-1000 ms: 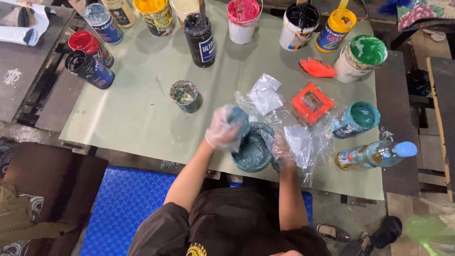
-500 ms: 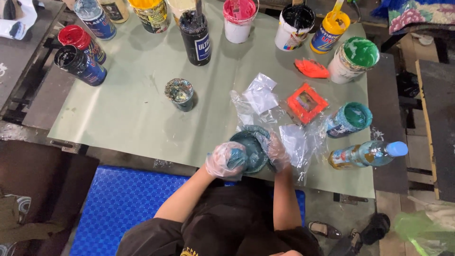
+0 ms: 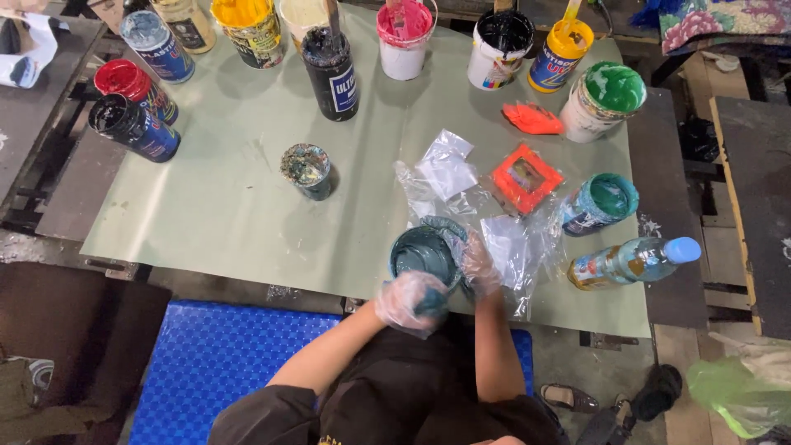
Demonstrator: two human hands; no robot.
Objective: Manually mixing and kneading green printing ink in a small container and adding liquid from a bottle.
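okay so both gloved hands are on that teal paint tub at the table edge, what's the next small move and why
Probably slide the teal tub a little further onto the table. It sits at the near edge, the left hand at its rim, the right hand gripping its side; inward looks steadier and less likely to spill.

The left hand [image 3: 409,301] in its clear glove covers the near rim of the teal tub [image 3: 423,254], so its grip is hidden. The yellow can [image 3: 245,25] and white tub [image 3: 303,15] are cut off at the top edge.
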